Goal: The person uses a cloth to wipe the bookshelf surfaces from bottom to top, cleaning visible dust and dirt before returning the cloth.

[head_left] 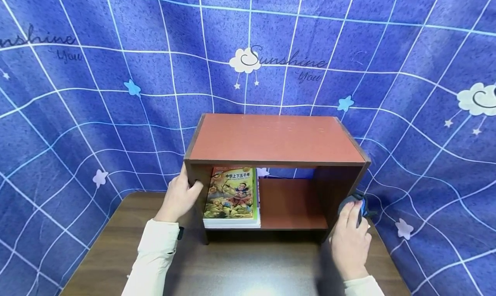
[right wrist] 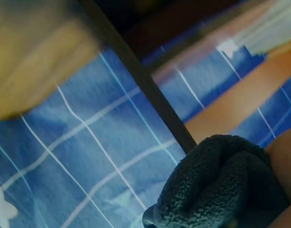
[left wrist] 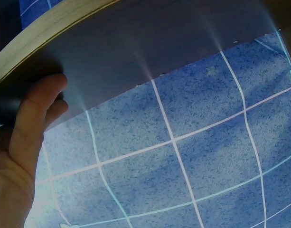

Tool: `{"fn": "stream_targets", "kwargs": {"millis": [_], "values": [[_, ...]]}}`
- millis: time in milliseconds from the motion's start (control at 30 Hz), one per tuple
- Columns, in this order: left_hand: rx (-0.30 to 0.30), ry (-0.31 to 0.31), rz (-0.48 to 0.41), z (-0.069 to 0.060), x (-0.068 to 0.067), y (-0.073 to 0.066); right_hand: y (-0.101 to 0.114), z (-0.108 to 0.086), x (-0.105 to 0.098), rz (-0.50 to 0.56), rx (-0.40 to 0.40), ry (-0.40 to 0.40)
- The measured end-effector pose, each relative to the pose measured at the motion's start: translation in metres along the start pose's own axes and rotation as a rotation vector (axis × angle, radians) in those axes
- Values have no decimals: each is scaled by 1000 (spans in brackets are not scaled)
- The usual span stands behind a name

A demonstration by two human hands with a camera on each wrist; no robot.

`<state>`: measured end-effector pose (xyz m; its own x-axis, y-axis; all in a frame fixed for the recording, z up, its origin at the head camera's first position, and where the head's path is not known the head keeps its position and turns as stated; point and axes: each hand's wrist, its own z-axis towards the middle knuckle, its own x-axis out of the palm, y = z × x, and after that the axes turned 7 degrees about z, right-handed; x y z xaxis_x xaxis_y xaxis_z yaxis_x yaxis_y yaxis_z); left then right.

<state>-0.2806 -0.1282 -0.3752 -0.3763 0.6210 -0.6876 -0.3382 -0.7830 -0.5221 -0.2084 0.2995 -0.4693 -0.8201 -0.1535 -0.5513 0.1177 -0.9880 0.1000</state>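
Observation:
A small bookshelf [head_left: 275, 139] with a reddish-brown top and dark side panels stands on the table. My left hand [head_left: 180, 197] grips its left side panel near the front edge, the thumb on the inner side. In the left wrist view, fingers [left wrist: 38, 107] lie against the panel's outer face. At the right side panel, my right hand [head_left: 350, 240] holds a dark cloth [head_left: 350, 199] at the panel's outer side. The right wrist view shows the bunched, fleecy cloth [right wrist: 221, 185] close to the panel's dark edge [right wrist: 150, 90].
A stack of books [head_left: 232, 197], a colourful cover on top, lies in the left part of the shelf. The wooden table [head_left: 252, 266] extends in front. Behind and beside it hangs a blue curtain [head_left: 155, 115] with white grid lines, stars and clouds.

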Motion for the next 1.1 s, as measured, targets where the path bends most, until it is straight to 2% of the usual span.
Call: {"fn": "stream_targets", "kwargs": {"millis": [233,467,667,900,1033,1100], "values": [[0,0,-1,-1,0,1,2,-33,15,4,48,128],[-8,14,-7,-1,0,1,8,-59,29,-30,62,122],[-12,14,-11,0,-1,0,14,-76,41,-79,60,148],[-6,24,-15,0,0,0,22,-93,49,-142,89,266],[-7,18,-21,0,0,0,24,-99,54,-164,74,303],[-9,16,-21,-1,0,0,23,-103,56,-167,59,347]]}}
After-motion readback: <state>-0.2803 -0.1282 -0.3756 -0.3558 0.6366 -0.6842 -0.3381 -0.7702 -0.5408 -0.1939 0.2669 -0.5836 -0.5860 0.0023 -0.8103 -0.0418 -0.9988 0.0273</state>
